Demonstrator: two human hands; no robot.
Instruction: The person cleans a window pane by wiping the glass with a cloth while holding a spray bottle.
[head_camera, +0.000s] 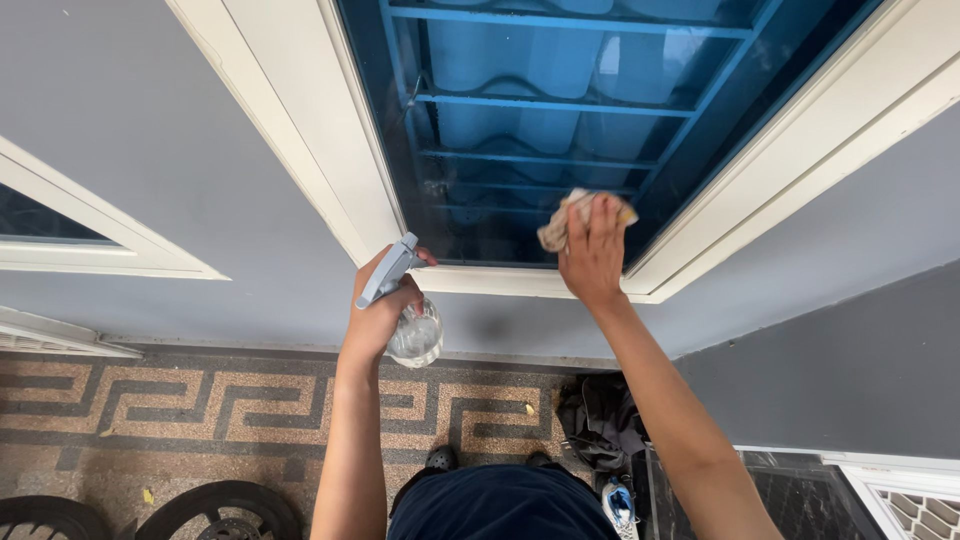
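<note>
The blue-tinted window glass (520, 120) in its white frame (330, 150) fills the top, and your right hand (592, 255) reaches up with a straight arm and presses a crumpled cloth (560, 222) flat against the glass near the lower frame edge. Much free glass stays above it. Your left hand (385, 310) is closed around a clear spray bottle (415, 335), just below the sill.

A house porch: grey wall (150, 150), white-framed window (330, 150), patterned tile floor (200, 400).
</note>
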